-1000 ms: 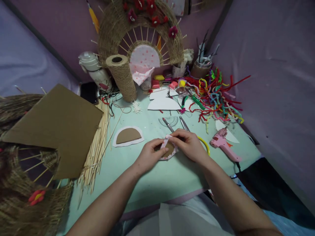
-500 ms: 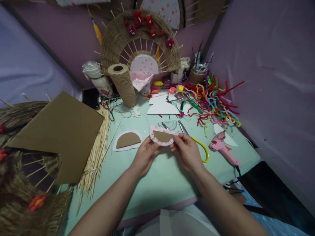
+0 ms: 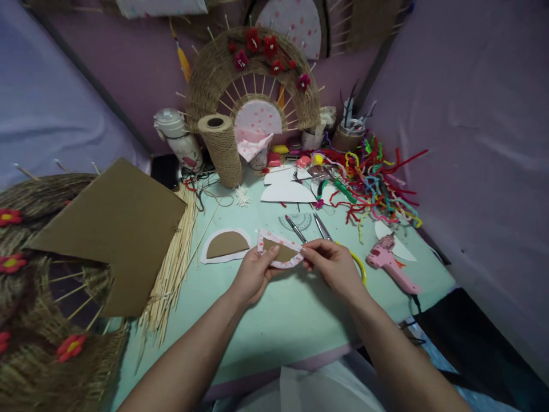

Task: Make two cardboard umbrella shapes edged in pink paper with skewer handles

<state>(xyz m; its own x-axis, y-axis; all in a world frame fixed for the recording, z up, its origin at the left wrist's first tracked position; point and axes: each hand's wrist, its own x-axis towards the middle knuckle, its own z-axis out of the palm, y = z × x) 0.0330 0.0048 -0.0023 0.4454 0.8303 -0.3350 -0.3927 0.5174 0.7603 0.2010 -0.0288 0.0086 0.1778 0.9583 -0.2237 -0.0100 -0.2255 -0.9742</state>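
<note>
Between my two hands is a half-round cardboard piece (image 3: 285, 253) edged with folded pink-dotted fabric. My left hand (image 3: 254, 273) grips its left end, thumb pressed on the cardboard face. The fingertips of my right hand (image 3: 333, 265) pinch the fabric edge at the right corner. Left of it on the table lies another cardboard half-circle (image 3: 227, 244) on a larger white piece. Just beyond my hands are a pen (image 3: 295, 229), a clear protractor (image 3: 302, 219) and scissors (image 3: 321, 226), whose yellow handles are partly behind my right hand.
A pink glue gun (image 3: 392, 264) lies at the right. Thin sticks (image 3: 171, 269) and a large cardboard sheet (image 3: 111, 229) cover the left side. At the back stand a twine spool (image 3: 222, 151), a white bottle (image 3: 179, 140), a fan-shaped twine piece (image 3: 206, 80) and tangled pipe cleaners (image 3: 381, 177).
The fabric-edged piece has tilted, its right end dropping lower. My left thumb has moved onto the cardboard face. The whole view has shifted slightly.
</note>
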